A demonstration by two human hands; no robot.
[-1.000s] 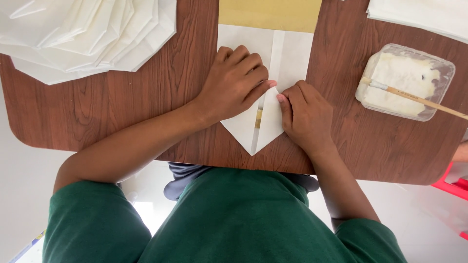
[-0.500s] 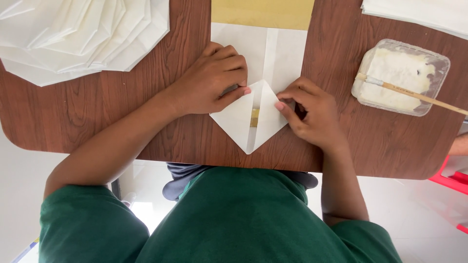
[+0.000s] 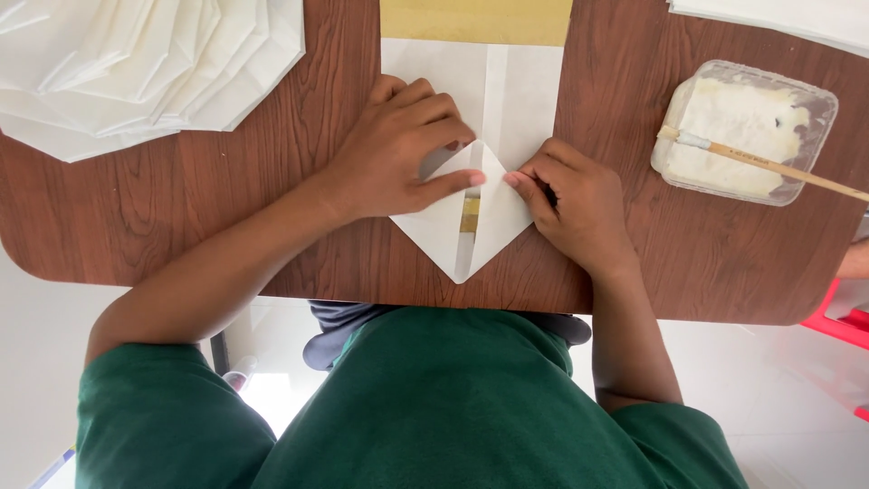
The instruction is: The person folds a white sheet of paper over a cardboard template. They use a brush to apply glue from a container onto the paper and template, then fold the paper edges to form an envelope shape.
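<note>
A white paper sheet [image 3: 525, 100] lies on the brown wooden table [image 3: 226, 199], its two near corners folded inward into a point [image 3: 462, 244] at the table's near edge. A yellowish strip shows in the gap between the flaps. My left hand [image 3: 398, 158] rests on the left flap, thumb stretched along its fold toward the centre line. My right hand [image 3: 575, 204] is curled on the right flap, its fingertips pressing the flap's edge by the centre. A tan sheet [image 3: 475, 20] lies beyond the white one.
A fanned stack of folded white papers [image 3: 136, 63] fills the far left. A clear plastic tub of white paste [image 3: 742, 131] with a wooden brush [image 3: 778, 167] across it stands at the right. More white sheets [image 3: 778, 18] lie far right; something red [image 3: 851, 321] sits beside the table.
My left hand has drawn back to the left, uncovering the folded point. Both flaps now lie flat, and the thumb and right fingertips meet at the centre line.
</note>
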